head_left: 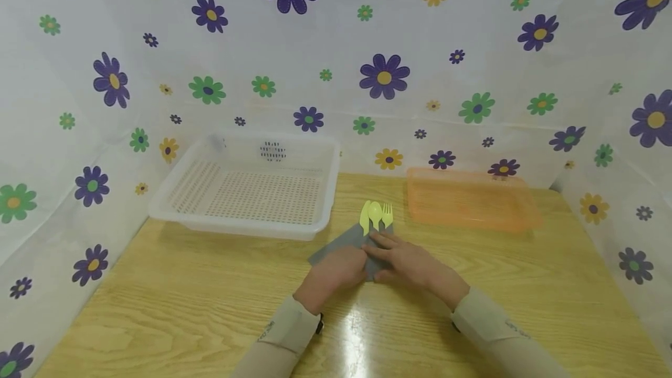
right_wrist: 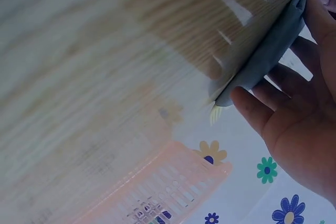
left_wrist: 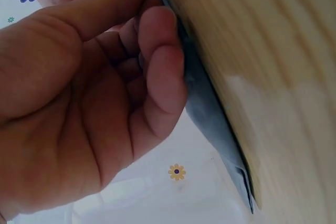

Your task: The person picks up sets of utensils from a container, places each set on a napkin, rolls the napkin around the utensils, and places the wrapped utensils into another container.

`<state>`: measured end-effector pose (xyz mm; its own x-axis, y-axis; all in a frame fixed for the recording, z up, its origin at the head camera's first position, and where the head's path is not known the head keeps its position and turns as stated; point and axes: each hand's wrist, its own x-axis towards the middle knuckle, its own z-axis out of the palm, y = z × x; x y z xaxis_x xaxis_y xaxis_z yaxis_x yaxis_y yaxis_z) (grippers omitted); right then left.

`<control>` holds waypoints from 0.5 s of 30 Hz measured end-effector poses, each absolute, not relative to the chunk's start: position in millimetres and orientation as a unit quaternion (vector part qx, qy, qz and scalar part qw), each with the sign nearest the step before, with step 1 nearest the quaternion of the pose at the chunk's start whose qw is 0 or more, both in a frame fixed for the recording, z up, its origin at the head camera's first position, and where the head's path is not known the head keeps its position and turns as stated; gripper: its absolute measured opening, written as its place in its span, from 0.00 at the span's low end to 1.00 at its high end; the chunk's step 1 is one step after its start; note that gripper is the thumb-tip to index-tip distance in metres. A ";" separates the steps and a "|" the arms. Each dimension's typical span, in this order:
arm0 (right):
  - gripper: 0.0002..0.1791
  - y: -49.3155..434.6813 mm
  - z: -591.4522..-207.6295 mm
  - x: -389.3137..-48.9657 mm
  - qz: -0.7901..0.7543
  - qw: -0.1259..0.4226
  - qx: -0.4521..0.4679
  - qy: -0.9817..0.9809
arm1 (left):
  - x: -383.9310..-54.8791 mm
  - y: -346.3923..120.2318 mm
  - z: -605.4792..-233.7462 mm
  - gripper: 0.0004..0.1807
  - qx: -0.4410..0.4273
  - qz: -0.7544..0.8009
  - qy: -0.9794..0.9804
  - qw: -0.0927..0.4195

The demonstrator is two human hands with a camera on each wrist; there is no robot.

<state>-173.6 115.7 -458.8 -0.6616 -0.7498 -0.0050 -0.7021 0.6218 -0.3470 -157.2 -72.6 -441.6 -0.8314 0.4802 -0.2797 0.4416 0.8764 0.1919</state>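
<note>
A dark grey cloth napkin (head_left: 336, 245) lies folded on the table, its left part reaching out at a slant. From its upper end stick the tops of a lime-yellow knife (head_left: 364, 214), spoon (head_left: 375, 212) and fork (head_left: 387, 214), side by side; their lower parts are hidden by cloth and fingers. My left hand (head_left: 338, 270) has curled fingers against the napkin, with the thumb (left_wrist: 113, 6) reaching its near edge, and pinches the cloth there. With fingers spread and fairly straight, my right hand (head_left: 412, 261) presses the napkin over the handles. In the right wrist view, the fork's tines (right_wrist: 215, 114) peek past the cloth.
A white perforated basket (head_left: 244, 227) stands at the back left of the wooden table (head_left: 210, 296). At the back right is a shallow orange basket (head_left: 467, 223). A flower-printed white sheet (head_left: 325, 34) encloses the back and sides.
</note>
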 end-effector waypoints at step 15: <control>0.35 104.7 -454.1 -174.8 -0.152 0.084 -0.393 0.903 | -151.1 -75.5 -438.4 0.11 0.254 0.067 0.956 0.129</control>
<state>-174.8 104.7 -454.1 -0.6775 -0.7348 -0.0326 -0.6837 0.6455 -0.3404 -151.1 -75.5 -438.4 -0.8372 0.5034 -0.2137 0.4690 0.8619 0.1930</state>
